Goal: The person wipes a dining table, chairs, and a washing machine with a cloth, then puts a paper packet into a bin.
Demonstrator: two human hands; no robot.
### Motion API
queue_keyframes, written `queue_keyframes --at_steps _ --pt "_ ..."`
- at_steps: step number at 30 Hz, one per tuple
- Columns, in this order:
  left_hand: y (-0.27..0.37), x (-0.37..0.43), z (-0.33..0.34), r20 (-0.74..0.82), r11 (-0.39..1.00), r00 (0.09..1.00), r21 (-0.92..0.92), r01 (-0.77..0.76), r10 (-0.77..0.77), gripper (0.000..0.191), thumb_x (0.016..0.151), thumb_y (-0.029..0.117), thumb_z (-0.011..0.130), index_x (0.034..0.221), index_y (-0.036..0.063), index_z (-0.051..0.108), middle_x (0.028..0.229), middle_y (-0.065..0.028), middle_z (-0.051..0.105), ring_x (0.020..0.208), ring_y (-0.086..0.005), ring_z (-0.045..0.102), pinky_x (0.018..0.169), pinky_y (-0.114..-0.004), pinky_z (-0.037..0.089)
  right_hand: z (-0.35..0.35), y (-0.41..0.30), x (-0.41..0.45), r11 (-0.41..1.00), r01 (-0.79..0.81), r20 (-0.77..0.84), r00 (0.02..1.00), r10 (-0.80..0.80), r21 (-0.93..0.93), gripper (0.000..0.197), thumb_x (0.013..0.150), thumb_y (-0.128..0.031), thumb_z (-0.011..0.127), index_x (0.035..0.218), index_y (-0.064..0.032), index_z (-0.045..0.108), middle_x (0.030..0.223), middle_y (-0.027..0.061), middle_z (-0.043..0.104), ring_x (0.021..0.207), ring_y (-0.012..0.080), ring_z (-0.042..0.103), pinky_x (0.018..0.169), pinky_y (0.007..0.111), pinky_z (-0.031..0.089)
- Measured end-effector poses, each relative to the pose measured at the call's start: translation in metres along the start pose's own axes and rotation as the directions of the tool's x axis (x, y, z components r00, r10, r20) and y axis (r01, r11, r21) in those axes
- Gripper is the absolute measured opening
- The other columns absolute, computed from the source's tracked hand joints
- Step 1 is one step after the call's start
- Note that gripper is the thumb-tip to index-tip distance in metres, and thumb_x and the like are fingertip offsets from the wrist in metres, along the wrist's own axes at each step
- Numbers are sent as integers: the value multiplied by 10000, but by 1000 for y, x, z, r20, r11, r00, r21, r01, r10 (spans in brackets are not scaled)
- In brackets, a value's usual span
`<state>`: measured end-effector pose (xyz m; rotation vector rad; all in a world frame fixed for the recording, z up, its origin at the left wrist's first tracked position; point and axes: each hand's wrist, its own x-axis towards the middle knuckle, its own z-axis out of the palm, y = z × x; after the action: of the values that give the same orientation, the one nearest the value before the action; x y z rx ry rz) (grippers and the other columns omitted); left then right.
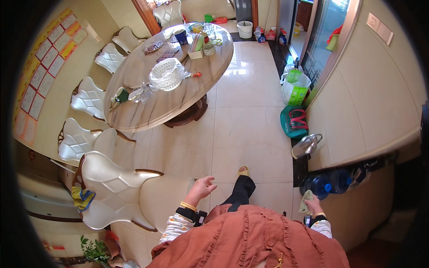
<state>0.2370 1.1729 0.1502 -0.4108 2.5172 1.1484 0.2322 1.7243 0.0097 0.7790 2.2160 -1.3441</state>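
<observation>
My left hand (201,189) hangs in the air beside the seat of a cream padded chair (166,197), its fingers apart and nothing in them. Out to the right, my right hand (314,204) grips a pale green cloth (306,201), which dangles close to a large blue water bottle (316,186). A blue-and-yellow cloth (82,197) hangs over the back of that same chair. Farther ahead stands an oval marble-patterned table (147,117) with a white woven plastic basket (167,74), a dark blue mug (181,37) and a green mug (122,94) on it.
More cream chairs (87,97) line the left wall. Along the right wall stand a steel jug (306,145), a green bag with red handles (294,122) and full plastic bags (295,88). A white bucket (245,30) and spray bottles (282,36) are at the far end. A potted plant (95,248) sits lower left.
</observation>
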Motion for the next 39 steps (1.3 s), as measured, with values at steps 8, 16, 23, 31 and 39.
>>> queue_keyframes --at_steps 8,16,23,31,39 --pt "90 179 -66 -57 994 992 -25 -111 109 387 744 264 658 1069 75 569 873 -132 635 771 -251 625 697 -336 503 45 -138 35 931 -84 188 969 159 -355 458 604 -168 709 1026 -35 589 916 95 629 822 177 591 736 288 467" --pt "173 315 -113 -70 993 990 -14 -121 119 376 756 220 651 1088 67 566 839 -107 636 748 -188 606 683 -301 497 26 -245 162 966 -144 164 970 181 -215 375 630 -112 677 990 -45 593 887 63 627 776 164 594 699 299 472" --pt "198 425 -124 -119 999 992 -40 35 -39 401 748 275 655 1083 74 566 897 -139 636 811 -250 618 728 -332 493 7 -326 331 738 56 290 937 194 -672 650 633 -411 701 1112 -2 541 1048 157 596 1005 247 543 869 331 405" --pt "284 532 -149 -142 987 983 -123 99 -116 399 754 266 650 1090 70 564 894 -136 638 817 -263 617 746 -342 487 -20 -531 502 948 216 223 961 -163 -234 396 634 -78 640 1023 -52 571 764 35 584 589 115 528 502 268 431" --pt "315 687 -181 -104 990 991 -126 66 -80 396 748 267 654 1079 67 570 866 -135 641 810 -262 616 736 -340 487 5 -608 608 971 128 348 936 -51 -204 452 604 -91 663 1043 -33 574 856 92 632 744 185 602 686 309 488"
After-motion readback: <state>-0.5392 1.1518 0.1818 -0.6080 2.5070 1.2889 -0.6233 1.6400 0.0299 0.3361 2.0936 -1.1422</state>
